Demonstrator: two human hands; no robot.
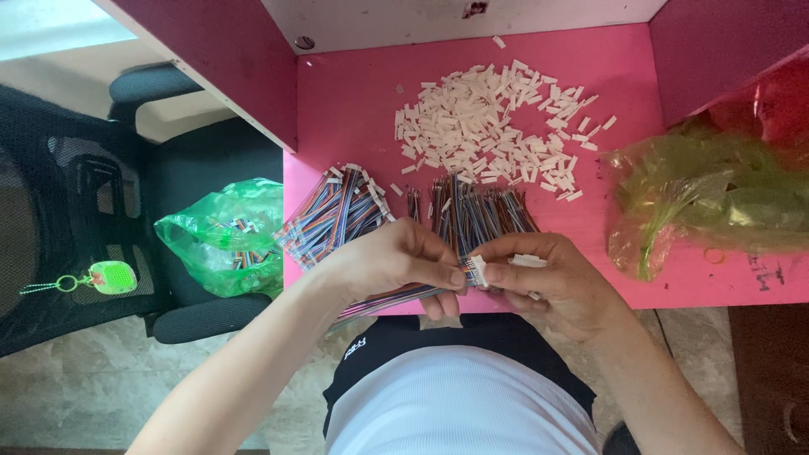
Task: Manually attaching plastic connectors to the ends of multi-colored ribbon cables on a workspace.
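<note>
Hands meet at the near edge of our pink table (354, 93). Our left hand (383, 261) has its fingers closed on a flat wire ribbon (383, 299), which runs back under the wrist towards our lap. Our right hand (552, 274) pinches a small white connector (479, 270) at the ribbon's end, thumb and forefinger shut on it; a second white connector (528, 260) lies across its knuckles.

Just beyond the hands, two bundles of coloured wires lie on the table: one fanned at the left (337, 211), one in the middle (476, 206). Farther back sits a loose heap of white connectors (493, 126).

A green bag (223, 232) rests on the black chair (181, 181) to our left and holds more coloured wires. A yellow-green bag (708, 198) lies on the table at the right; we cannot tell its contents. A green key fob (109, 276) hangs at the chair's mesh back.
</note>
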